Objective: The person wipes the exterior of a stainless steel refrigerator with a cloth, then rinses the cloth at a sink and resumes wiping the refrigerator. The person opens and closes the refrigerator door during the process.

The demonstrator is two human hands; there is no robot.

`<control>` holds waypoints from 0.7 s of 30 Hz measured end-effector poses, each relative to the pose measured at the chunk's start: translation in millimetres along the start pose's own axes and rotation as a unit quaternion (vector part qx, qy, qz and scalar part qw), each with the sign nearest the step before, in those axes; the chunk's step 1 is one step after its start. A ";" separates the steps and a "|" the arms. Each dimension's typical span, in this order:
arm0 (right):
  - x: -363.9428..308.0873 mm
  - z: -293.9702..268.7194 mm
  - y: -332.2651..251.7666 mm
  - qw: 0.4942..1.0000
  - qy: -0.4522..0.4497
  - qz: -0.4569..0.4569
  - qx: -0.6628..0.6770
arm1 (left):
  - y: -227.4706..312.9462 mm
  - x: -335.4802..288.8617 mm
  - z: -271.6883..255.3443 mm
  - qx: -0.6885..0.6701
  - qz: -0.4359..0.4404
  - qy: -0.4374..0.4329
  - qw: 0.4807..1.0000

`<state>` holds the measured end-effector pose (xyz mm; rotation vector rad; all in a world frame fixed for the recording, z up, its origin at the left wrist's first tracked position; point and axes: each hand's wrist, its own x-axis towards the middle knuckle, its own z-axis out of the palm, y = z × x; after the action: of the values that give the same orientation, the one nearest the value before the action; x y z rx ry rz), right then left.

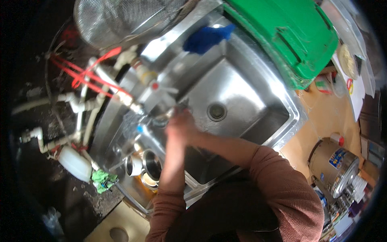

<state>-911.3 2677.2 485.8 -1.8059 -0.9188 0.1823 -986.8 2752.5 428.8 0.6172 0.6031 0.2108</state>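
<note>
Both of my hands are close together over the left part of the steel sink, near the tap fittings. My left hand and my right hand overlap and are smeared by motion, so their fingers cannot be made out. A shiny metallic shape shows just beside them; whether they touch it or hold anything is unclear. Nearest above them is a tap with pale handles and a red dot. The sink drain lies to their right.
Metal cups stand left of my left forearm. A blue cloth hangs at the sink's back rim. Around the sink are a wire-mesh basket, a green lid, pipes with red cord, a white jug and a large canister.
</note>
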 end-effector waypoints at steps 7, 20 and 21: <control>62.4 -10.9 110.1 0.990 0.008 0.052 -0.131 | 28.7 -10.6 41.2 -0.057 -0.094 0.128 0.986; -11.7 8.3 -0.3 0.993 0.001 -0.031 0.114 | 24.0 17.5 14.3 -0.079 0.016 -0.129 0.988; -12.6 10.3 -4.1 0.990 0.015 -0.060 0.125 | 20.7 17.9 25.2 -0.132 0.012 -0.143 0.981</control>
<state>-927.4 2677.1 481.2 -1.5148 -0.9360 0.1858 -957.7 2763.4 449.3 0.3870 0.2828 0.2157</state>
